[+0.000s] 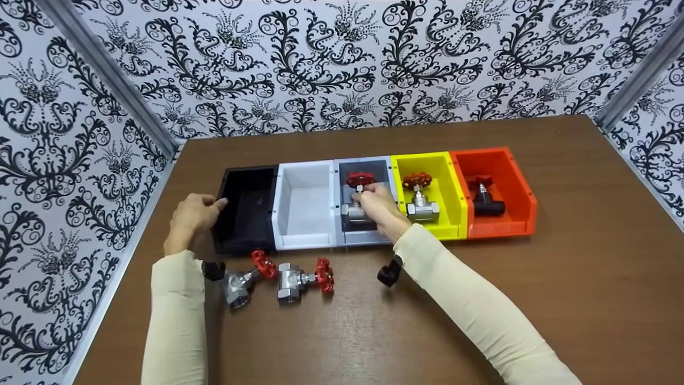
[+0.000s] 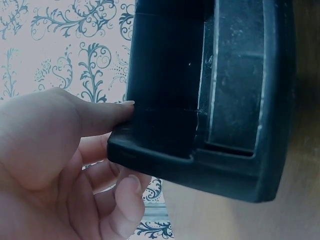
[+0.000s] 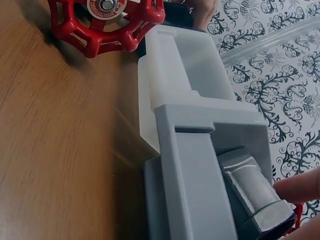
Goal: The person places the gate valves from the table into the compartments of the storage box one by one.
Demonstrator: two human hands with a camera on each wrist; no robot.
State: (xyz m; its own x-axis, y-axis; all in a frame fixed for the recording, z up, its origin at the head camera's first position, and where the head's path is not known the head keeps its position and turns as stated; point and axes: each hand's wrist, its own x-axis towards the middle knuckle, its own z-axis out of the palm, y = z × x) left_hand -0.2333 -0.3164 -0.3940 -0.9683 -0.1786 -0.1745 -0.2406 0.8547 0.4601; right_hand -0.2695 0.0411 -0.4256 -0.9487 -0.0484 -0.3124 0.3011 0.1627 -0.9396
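Observation:
At the far left of the bin row, my left hand grips the side wall of the black bin, its thumb at the rim and its fingers outside. My right hand reaches into the grey bin and holds a metal gate valve with a red handwheel, just below the wheel. The valve stands upright inside that bin, partly hidden by the fingers. In front of the bins lie two more valves: an angled one near my left sleeve and a straight-bodied one, both with red handwheels.
Between the black and grey bins sits a white bin. To the right, a yellow bin holds a red-wheeled valve, and a red-orange bin holds a dark valve. Patterned walls enclose the brown table.

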